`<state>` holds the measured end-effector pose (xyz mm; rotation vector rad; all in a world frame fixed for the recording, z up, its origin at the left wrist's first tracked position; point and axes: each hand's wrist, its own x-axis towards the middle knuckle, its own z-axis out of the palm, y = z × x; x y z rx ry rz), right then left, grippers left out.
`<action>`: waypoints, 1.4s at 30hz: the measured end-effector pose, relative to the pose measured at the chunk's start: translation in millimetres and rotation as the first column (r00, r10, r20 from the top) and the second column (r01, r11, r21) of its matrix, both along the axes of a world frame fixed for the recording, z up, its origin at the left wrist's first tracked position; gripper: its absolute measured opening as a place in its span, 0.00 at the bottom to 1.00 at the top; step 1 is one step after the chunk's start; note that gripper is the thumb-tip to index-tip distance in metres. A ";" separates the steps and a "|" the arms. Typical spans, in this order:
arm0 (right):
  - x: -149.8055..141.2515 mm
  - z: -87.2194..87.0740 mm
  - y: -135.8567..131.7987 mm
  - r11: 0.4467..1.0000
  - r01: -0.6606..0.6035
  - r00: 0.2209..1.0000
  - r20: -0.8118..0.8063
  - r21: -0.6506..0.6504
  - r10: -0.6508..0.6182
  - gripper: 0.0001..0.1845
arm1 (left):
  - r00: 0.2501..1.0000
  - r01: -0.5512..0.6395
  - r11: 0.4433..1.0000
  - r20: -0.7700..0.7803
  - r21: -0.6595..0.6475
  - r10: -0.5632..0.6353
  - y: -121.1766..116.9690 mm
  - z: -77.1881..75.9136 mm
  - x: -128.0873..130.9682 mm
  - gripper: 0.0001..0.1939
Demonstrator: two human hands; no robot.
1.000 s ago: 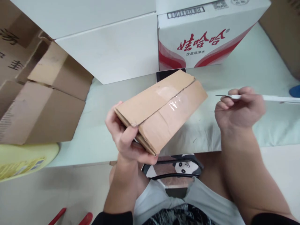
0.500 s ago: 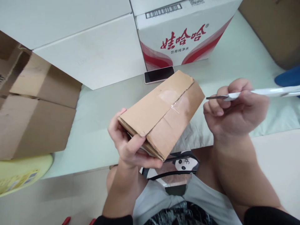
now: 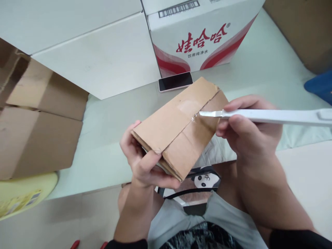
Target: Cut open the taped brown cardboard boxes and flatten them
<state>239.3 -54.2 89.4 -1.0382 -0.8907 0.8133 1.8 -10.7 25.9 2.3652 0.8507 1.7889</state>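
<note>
A small brown cardboard box (image 3: pixel 178 121) is tilted above the front edge of the table. My left hand (image 3: pixel 145 159) is closed around its near-left end, with the thumb on the top edge. In my right hand (image 3: pixel 251 131) is a white utility knife (image 3: pixel 280 116), pinched between thumb and fingers, its handle pointing right. The knife's blade tip meets the seam between the two top flaps, near the middle, beside a small torn bit of clear tape (image 3: pixel 194 118). Some right-hand fingers sit close to the box's right side; whether they touch it I cannot tell.
Behind the box, a phone (image 3: pixel 175 82) lies on the pale green tabletop (image 3: pixel 109 138) before a white-and-red carton (image 3: pixel 199 45). A large white box (image 3: pixel 98 58) and brown cartons (image 3: pixel 46 138) stand left. A yellow container (image 3: pixel 28 193) is lower left, a blue object (image 3: pixel 320 86) right.
My right hand has moved left with the utility knife, bringing the blade from beyond the box's right corner onto the seam. My left hand and the box have barely moved.
</note>
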 end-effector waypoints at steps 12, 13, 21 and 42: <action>0.9 -4.5 5.8 0.998 -0.011 1.000 0.019 0.066 0.010 0.06 | 0.998 0.057 0.998 -0.021 -0.018 -0.058 -4.8 1.0 1.5 0.44; 1.0 -4.3 5.5 0.998 -0.014 1.000 0.020 0.064 0.013 0.06 | 0.996 0.090 0.996 -0.028 0.002 -0.090 -4.5 4.4 3.7 0.44; 4.1 -5.6 5.8 0.999 -0.024 0.998 0.058 0.033 0.022 0.08 | 0.981 0.194 0.980 -0.003 -0.049 -0.194 -4.3 6.8 7.2 0.43; 3.3 -14.3 11.7 0.998 0.023 0.998 0.050 0.057 -0.026 0.08 | 0.991 0.071 0.997 -0.117 0.037 -0.066 -5.7 14.1 9.2 0.38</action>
